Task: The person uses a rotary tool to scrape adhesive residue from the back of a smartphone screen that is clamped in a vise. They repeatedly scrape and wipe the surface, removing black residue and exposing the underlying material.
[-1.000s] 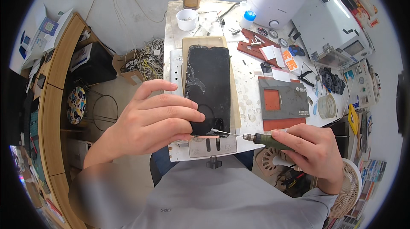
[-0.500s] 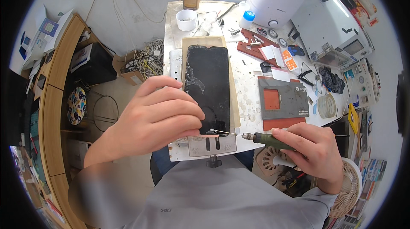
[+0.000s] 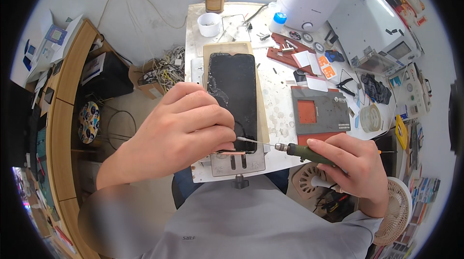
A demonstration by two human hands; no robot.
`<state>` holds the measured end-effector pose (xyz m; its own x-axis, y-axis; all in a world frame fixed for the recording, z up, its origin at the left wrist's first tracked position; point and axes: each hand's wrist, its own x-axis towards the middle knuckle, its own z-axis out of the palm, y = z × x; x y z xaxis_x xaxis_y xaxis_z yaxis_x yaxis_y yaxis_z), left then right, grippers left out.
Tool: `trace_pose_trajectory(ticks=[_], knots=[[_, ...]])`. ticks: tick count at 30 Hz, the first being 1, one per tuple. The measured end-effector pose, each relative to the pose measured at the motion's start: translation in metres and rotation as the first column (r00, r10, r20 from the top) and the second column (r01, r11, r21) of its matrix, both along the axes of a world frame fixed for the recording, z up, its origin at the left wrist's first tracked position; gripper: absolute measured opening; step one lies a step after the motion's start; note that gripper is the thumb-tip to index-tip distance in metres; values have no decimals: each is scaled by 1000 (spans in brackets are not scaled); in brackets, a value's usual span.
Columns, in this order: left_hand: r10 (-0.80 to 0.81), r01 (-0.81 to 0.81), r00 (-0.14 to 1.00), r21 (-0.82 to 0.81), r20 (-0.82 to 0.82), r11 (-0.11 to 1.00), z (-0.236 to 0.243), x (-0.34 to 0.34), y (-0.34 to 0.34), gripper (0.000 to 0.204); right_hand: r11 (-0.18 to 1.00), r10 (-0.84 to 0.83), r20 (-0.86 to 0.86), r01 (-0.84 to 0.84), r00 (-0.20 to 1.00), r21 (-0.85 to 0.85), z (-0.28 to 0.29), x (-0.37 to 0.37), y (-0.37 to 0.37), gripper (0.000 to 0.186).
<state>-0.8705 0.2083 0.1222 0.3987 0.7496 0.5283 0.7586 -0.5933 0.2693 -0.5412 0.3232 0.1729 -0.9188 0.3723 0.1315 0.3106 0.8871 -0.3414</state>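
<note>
A black phone screen (image 3: 239, 85) lies on a tan pad (image 3: 262, 128) over a metal holder (image 3: 251, 166). Pale, crackled residue marks its left side. In my right hand (image 3: 345, 165) is a green-handled rotary tool (image 3: 304, 152), closed in the fingers. Its thin metal shaft reaches left across the screen's near end. My left hand (image 3: 186, 126) covers the screen's lower left, fingers bent and bunched together with their tips beside the tool's tip. Whatever those fingertips may pinch is hidden.
Right of the screen lie a dark grey and red mat (image 3: 321, 111), black pliers (image 3: 344, 86) and a red-brown plate (image 3: 285, 51). A white cup (image 3: 209, 24), a blue-capped bottle (image 3: 279, 21) and a white humidifier (image 3: 309, 3) stand farther back. A fan (image 3: 394, 210) is at lower right.
My left fingers have curled in and moved slightly right, down to the tool's tip. The tool's tip has shifted slightly up and away from the screen's near edge.
</note>
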Motion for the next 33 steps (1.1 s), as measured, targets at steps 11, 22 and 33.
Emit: trace_pose_trajectory(ticks=[11,22,33], knots=[[60,-66,998,272,27,960,-2,17,9,25,1000,2,-69,-3,998,-24,4,-6,0,58],[436,-452,888,444,144,774,-2,-55,35,11,818,-235,-53,167,971,-551,13,22,28,62],[451,-425,892,415,41,805,-89,-138,203,20,882,-217,-49,175,975,-438,-9,35,35,67]])
